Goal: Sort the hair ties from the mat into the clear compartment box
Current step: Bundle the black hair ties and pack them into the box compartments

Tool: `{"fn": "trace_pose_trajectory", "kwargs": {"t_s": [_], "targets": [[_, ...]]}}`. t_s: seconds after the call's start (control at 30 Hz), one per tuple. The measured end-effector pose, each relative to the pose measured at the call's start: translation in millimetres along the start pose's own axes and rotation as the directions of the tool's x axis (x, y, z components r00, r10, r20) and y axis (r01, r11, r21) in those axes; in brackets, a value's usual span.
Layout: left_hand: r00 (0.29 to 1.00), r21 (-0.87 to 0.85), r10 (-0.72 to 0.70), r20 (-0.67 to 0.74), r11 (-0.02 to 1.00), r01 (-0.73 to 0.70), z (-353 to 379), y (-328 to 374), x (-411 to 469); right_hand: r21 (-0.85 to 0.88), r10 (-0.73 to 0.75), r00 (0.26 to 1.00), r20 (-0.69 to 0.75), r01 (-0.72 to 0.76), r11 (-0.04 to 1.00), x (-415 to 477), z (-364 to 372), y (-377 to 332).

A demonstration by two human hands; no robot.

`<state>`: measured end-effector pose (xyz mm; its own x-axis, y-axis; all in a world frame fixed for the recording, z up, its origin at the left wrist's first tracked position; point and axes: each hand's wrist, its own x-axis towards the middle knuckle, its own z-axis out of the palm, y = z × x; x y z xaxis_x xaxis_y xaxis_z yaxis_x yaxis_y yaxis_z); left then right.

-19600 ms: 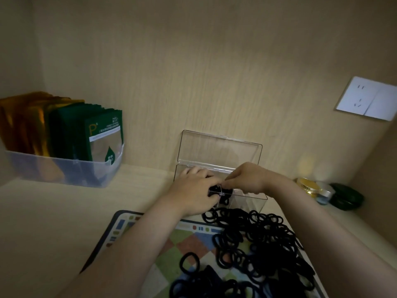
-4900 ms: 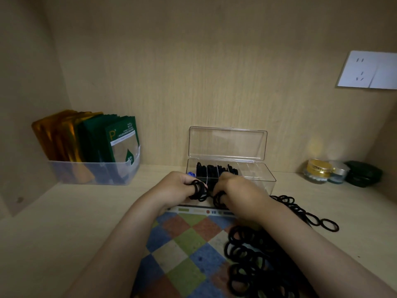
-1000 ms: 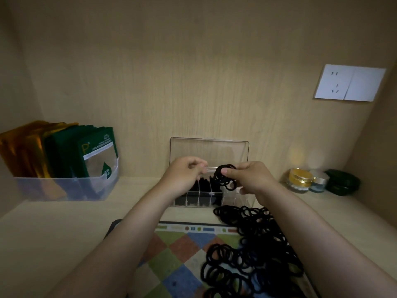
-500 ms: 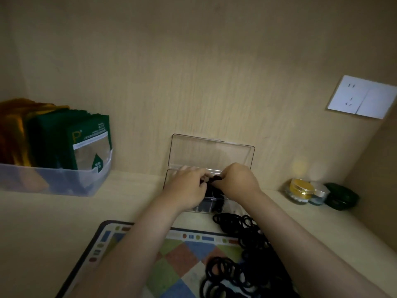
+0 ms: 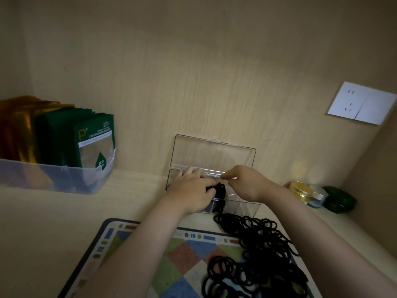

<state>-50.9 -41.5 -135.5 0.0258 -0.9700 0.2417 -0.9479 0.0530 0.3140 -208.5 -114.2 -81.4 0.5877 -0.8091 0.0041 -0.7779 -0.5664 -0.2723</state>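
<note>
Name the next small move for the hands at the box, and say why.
Probably push the black bundle down into its compartment and let go: the left hand holds it at the top of the clear box, the right hand is beside it, and a big pile waits on the mat.

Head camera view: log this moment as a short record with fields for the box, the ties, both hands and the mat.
box: clear compartment box, lid standing open
in box: black hair tie bundle in one compartment
hands: left hand over the box, touching the bundle; right hand above the box, fingers curled; grips unclear
mat: checked mat, loose ties piled on its right side
</note>
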Motion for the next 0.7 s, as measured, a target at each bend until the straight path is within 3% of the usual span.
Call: {"fn": "trace_pose_trajectory", "kwargs": {"t_s": [0.13, 0.23, 0.4, 0.6, 0.7], "targets": [[1.0, -0.037, -0.012, 0.008, 0.999, 0.012, -3.9, 1.1, -1.4, -0.022, -0.135, 0.987, -0.088, 0.134, 0.991, -22.9, 11.0, 2.9], [1.0, -0.137, -0.021, 0.02, 0.99, 0.023, -7.3, -1.0, -1.1, -0.257, -0.263, 0.963, -0.062, 0.24, 0.936, -33.5, 24.1, 2.5], [0.998, -0.237, -0.009, -0.055, 0.971, -0.004, -13.6, -2.4, -5.9, -0.473, -0.271, 0.963, 0.011, 0.243, 0.847, -21.7, 40.8, -2.5], [0.999, -0.112, 0.048, 0.023, 0.993, -0.045, -7.7, -0.4, -8.0, -0.376, -0.246, 0.969, 0.041, 0.243, 0.894, -17.6, 32.6, -0.8], [0.999, -0.027, 0.044, 0.015, 0.999, -0.044, -4.1, 2.9, -7.4, -0.272, -0.293, 0.955, -0.035, 0.273, 0.923, -20.5, 25.9, 10.8]]}}
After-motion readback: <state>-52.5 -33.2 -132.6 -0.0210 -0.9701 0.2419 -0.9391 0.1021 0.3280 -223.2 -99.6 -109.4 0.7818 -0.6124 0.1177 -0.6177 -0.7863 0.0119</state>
